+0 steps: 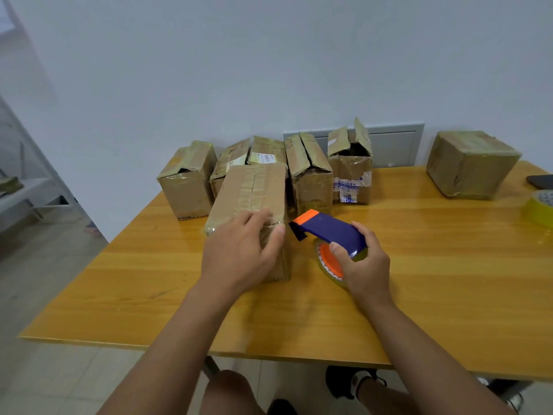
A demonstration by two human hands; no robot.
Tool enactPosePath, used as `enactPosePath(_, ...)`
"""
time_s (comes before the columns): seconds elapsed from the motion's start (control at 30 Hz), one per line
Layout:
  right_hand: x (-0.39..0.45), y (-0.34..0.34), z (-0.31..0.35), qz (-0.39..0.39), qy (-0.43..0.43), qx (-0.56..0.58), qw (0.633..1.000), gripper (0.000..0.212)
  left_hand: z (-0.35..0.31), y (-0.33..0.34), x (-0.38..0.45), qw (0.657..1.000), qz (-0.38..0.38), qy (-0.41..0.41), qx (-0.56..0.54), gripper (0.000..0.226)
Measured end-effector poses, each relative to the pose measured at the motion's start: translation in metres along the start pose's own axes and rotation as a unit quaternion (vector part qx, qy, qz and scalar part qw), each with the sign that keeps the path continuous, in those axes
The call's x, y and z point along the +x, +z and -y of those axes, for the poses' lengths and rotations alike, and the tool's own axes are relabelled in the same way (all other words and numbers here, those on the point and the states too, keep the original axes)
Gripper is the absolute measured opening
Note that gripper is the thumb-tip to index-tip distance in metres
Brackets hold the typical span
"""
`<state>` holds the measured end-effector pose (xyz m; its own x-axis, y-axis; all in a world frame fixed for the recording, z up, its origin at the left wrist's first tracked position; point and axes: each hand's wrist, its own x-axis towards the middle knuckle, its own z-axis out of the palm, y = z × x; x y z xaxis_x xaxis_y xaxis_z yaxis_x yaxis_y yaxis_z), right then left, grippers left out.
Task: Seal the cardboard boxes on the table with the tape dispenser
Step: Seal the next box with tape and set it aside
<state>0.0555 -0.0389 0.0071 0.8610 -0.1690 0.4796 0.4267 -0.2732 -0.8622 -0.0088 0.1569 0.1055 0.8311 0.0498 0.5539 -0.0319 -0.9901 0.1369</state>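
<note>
A tall cardboard box (254,193) stands in front of me on the wooden table (419,265), its top flaps shut and covered with clear tape. My left hand (239,253) grips its near top corner, thumb down the right side. My right hand (363,265) holds a blue and orange tape dispenser (326,229) just right of the box, its orange nose pointing toward the box. The tape roll under it shows partly below my thumb.
Several more cardboard boxes line the table's back edge; one (350,169) has its flaps open. A sealed box (469,163) sits at the far right. A yellow tape roll (540,206) and a dark phone (541,181) lie at the right edge.
</note>
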Motion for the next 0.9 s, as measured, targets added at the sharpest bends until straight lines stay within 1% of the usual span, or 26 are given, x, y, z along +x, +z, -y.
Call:
enactPosePath(0.07,0.0,0.0,0.001,0.003,0.006,0.006,1.0,0.062,0.01,-0.003,0.01,0.999,0.014,-0.001,-0.033,0.046)
enactPosePath(0.13,0.0,0.0,0.002,0.005,0.004,0.004,1.0,0.064,0.02,0.001,0.016,0.999,0.01,0.022,-0.047,0.04)
enactPosePath(0.2,0.0,0.0,0.002,0.007,0.001,0.003,1.0,0.064,0.027,0.012,0.013,0.998,-0.015,0.056,-0.03,0.042)
enactPosePath(0.27,0.0,0.0,0.001,0.007,0.002,0.005,1.0,0.065,0.028,0.026,0.006,0.996,-0.05,0.07,0.004,0.045)
enactPosePath(0.4,0.0,0.0,0.0,0.008,0.002,0.006,1.0,0.065,0.022,0.042,-0.004,0.991,-0.119,0.063,0.026,0.046)
enactPosePath(0.47,0.0,-0.001,0.0,0.009,0.0,0.008,1.0,0.064,0.022,0.047,-0.003,0.987,-0.141,0.066,0.031,0.048)
enactPosePath(0.6,-0.001,-0.001,-0.001,0.009,0.002,0.01,1.0,0.061,0.024,0.052,-0.002,0.983,-0.158,0.077,0.044,0.052)
enactPosePath(0.77,0.0,0.0,-0.001,0.008,0.0,0.01,1.0,0.064,0.023,0.055,-0.001,0.981,-0.179,0.065,0.042,0.054)
enactPosePath(0.9,-0.001,-0.001,-0.002,0.011,0.0,0.009,1.0,0.063,0.021,0.056,-0.001,0.98,-0.181,0.061,0.049,0.053)
